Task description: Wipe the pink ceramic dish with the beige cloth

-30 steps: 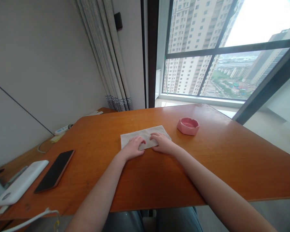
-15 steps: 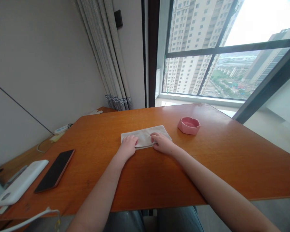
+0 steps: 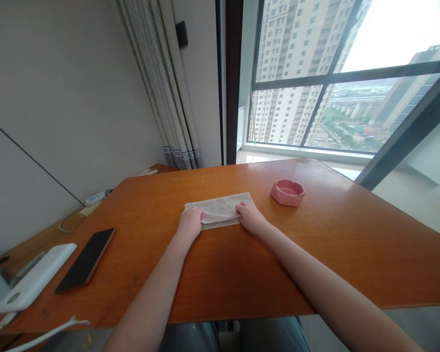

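Left hand (image 3: 190, 224), right hand (image 3: 251, 217): fingers clamped on folded cloth (image 3: 220, 209), opposite ends

A curtain (image 3: 165, 93) hangs near the bright window (image 3: 329, 78).

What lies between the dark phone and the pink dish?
In the head view, the pale cloth lies between the dark phone and pink dish, with the left hand and right hand on it.

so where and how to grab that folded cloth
Take the cloth by both ends of its upper layer's near edge, probably from the person's side: it lies wide, and a lower strip shows past that edge, so one layer should lift separately. The left hand and right hand are there.
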`<state>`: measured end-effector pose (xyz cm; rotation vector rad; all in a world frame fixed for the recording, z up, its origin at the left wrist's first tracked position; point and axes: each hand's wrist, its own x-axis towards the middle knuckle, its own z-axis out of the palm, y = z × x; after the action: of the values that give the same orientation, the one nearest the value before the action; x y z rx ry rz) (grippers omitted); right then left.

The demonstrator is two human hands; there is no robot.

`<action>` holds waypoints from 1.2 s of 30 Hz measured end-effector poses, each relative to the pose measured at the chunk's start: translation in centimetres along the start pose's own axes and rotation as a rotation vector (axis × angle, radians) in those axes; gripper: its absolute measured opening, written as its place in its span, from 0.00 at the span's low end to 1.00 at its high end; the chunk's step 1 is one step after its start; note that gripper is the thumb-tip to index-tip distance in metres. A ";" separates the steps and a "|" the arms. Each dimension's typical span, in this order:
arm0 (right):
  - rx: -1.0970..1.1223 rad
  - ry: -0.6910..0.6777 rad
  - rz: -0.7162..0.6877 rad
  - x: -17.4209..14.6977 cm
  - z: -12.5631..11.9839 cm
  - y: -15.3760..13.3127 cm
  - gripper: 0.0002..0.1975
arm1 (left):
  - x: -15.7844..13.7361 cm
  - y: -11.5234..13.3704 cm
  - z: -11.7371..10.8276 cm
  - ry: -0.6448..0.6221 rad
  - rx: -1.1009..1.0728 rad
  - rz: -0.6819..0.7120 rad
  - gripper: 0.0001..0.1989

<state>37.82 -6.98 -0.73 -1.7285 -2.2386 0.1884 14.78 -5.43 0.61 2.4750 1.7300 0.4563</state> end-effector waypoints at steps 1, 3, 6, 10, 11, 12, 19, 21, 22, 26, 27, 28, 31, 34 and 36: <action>-0.009 -0.017 0.008 0.0 0.0 0.1 0.11 | -0.1 -0.1 0.3 -0.056 -0.002 0.013 0.11; -0.025 -0.026 0.022 -0.1 -0.2 0.2 0.11 | -0.4 -0.1 0.6 -0.085 -0.002 0.032 0.11; -0.026 -0.040 0.032 -0.4 -0.8 0.2 0.11 | -0.8 0.0 0.4 -0.085 -0.003 0.032 0.12; 0.050 -0.103 0.035 -0.9 -1.9 -0.1 0.04 | -1.2 -0.3 -0.5 -0.182 -0.043 0.003 0.09; 0.077 -0.101 0.050 -0.9 -2.0 -0.3 0.09 | -1.1 -0.3 -0.7 -0.234 -0.080 0.017 0.08; 0.097 -0.075 0.069 -0.9 -2.1 -0.4 0.13 | -1.1 -0.2 -0.8 -0.281 -0.136 0.044 0.07; 0.013 0.082 0.020 -0.2 1.3 -1.0 0.23 | -0.2 2.2 2.4 -0.054 -0.380 0.155 0.17; -0.032 -0.010 0.060 -0.2 2.3 -1.0 0.27 | 0.1 2.1 3.5 -0.079 -0.322 0.102 0.20; -0.044 -0.044 0.073 -0.2 2.6 -1.0 0.28 | 0.3 1.8 3.8 -0.092 -0.291 0.067 0.21; -0.057 -0.106 0.092 -0.3 2.5 -1.0 0.31 | 1.2 -0.6 4.3 -0.064 -0.205 -0.118 0.24; -0.059 -0.112 0.102 -0.3 2.4 -1.1 0.32 | 1.4 -1.2 4.3 -0.048 -0.199 -0.153 0.24; -0.060 -0.115 0.117 -0.3 2.3 -1.1 0.32 | 1.5 -1.7 4.2 -0.034 -0.198 -0.177 0.24; -0.068 -0.114 0.206 -0.1 1.9 -0.8 0.34 | 1.6 -2.4 3.9 -0.006 -0.191 -0.204 0.22; -0.079 -0.115 0.301 0.0 1.7 -0.2 0.36 | 1.4 -2.4 2.8 0.072 -0.112 -0.229 0.22; -0.097 -0.127 0.350 0.1 1.6 0.1 0.36 | 1.2 -2.5 1.7 0.084 -0.043 -0.310 0.22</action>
<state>37.44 -6.75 -2.25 -2.2111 -2.0396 0.2774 13.43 -3.30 -1.42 2.1330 2.0645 0.5648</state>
